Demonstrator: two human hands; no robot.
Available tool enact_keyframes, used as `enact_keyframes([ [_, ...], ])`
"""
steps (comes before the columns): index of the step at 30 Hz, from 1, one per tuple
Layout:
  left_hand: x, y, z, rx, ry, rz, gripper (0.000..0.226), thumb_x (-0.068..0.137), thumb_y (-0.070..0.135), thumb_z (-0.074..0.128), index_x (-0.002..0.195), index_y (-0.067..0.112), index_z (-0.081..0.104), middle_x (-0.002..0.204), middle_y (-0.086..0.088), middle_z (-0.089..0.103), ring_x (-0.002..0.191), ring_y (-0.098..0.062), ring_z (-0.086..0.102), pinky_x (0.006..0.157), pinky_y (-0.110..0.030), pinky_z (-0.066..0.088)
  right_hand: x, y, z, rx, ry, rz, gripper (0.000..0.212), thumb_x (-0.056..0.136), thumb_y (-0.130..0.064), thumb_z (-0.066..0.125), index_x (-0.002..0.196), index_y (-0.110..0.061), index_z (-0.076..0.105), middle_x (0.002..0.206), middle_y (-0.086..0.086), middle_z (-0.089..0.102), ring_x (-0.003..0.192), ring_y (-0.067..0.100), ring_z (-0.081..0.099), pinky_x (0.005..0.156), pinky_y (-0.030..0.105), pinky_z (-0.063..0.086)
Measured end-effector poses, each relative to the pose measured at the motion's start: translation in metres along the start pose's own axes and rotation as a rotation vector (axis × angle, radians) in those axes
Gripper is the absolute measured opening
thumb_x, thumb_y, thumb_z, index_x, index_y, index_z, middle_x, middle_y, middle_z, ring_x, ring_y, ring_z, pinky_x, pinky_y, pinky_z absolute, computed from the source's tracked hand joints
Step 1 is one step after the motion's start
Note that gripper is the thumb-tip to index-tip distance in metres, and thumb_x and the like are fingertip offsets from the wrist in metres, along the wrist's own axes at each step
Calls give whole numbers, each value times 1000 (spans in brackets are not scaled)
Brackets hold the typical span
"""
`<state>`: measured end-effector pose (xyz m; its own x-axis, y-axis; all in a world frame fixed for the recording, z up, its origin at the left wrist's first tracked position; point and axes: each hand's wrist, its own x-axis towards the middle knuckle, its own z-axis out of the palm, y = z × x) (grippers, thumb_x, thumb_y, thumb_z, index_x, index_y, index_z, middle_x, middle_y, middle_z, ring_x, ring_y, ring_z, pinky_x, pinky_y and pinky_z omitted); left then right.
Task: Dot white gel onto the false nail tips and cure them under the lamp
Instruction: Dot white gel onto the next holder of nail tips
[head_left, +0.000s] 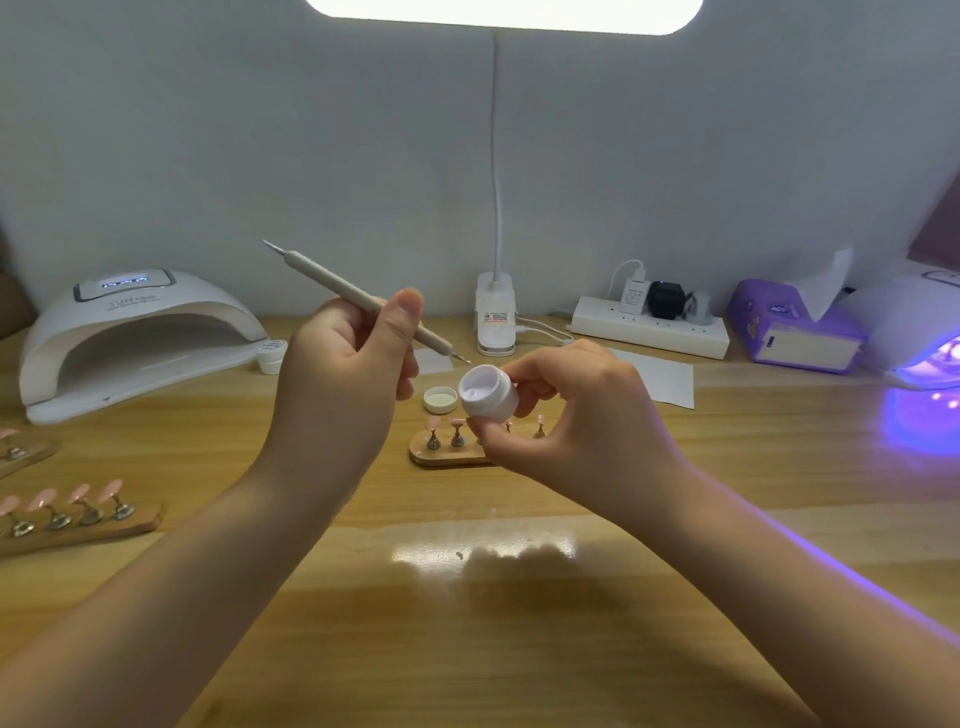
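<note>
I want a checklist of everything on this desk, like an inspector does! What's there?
Surface: wooden table, shiny, with glare.
Job's things: open gel pot; its lid on the table; dotting pen; nail tips on stand; more tips on left stand; left curing lamp; right lamp glowing purple.
Clutter: tissue box, paper, small jar.
Hands: left hand holds pen; right hand holds pot.
Cables: power strip with plugs.
Surroundings: desk lamp, grey wall.
</note>
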<state>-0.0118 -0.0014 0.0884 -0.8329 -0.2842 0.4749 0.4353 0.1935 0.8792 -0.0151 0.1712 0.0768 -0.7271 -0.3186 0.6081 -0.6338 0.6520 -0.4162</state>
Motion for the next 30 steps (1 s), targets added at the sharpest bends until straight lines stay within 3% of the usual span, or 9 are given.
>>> enact_keyframes([
  [4,3,-5,-1,-163,-33,-172,32,94,38,58,71,16,58,54,6,52,50,-10,48,56,-28,45,-1,0,0,12,28,-3,31,72,-42,77,87,-15,71,76,-6,65,78,14,54,69,27,42],
  [9,3,-13,2,-273,-64,-334,31,93,38,60,71,15,59,52,6,49,46,-9,44,47,-24,41,0,1,0,17,38,5,34,72,-46,75,85,-15,70,75,-6,64,78,12,53,67,23,39],
  [18,3,-16,2,-254,-43,-352,31,93,38,59,72,16,60,51,7,49,45,-8,43,47,-25,40,0,1,-1,38,51,2,35,74,-47,74,87,-15,70,76,-6,64,78,13,55,69,34,45],
  [30,4,-17,2,-329,-19,-414,29,93,39,60,72,19,62,51,8,49,44,-7,43,45,-22,41,0,2,1,44,49,4,38,75,-51,69,89,-15,69,78,-5,65,79,14,55,71,36,46],
])
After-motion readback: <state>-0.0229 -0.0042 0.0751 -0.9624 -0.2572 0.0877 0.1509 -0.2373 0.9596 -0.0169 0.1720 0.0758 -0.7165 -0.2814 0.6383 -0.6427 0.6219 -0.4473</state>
